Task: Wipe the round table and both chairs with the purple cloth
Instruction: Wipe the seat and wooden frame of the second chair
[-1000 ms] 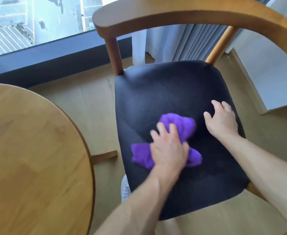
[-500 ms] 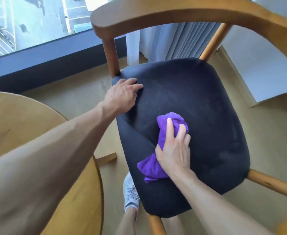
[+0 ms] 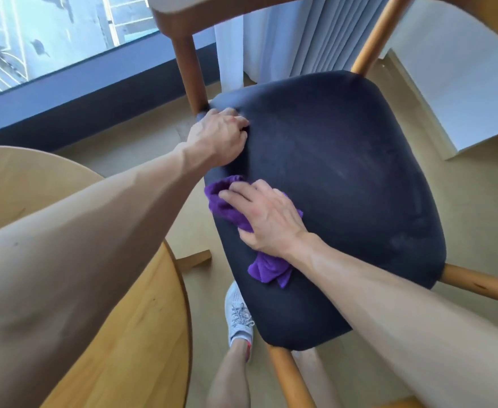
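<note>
Pressing purple cloth (image 3: 227,212) flat under right hand (image 3: 268,222) on chair seat (image 3: 345,178); left hand (image 3: 221,136) gripping seat edge (steadying); mid-wipe, probably sweeping rightward next.

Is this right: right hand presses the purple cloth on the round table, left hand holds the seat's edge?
Not quite. In the head view the right hand presses the purple cloth on the chair's dark seat, not the round table. The left hand does hold the seat's edge.

Bunched purple cloth (image 3: 222,206) on chair seat (image 3: 345,178)
</note>
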Demonstrator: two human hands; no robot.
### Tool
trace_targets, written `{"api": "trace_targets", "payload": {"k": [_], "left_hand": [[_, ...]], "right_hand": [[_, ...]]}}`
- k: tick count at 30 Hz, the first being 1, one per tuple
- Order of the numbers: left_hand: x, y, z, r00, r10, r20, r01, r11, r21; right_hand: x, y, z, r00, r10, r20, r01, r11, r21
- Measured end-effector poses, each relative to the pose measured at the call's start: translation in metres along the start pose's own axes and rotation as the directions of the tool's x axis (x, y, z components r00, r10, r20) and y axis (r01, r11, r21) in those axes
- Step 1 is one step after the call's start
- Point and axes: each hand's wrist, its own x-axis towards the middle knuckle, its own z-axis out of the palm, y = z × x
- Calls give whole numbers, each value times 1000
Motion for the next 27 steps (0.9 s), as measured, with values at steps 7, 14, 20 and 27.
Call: {"api": "trace_targets", "payload": {"k": [7,14,20,27], "left_hand": [[-23,15,33,991,-101,90,99,995,22],[-10,5,22,998,-55,17,56,996,-63],[-7,-4,11,1000,-3,29,4,998,-60],[-15,14,25,994,-108,6,108,991,-75]], "right_hand": [[-91,14,-1,894,-311,323,345,937,-53],[11,18,-28,999,-35,-4,33,981,-189],[24,-7,4,1000,-24,10,26,983,-180],[-92,-1,8,766,-491,414,544,839,-10]]}}
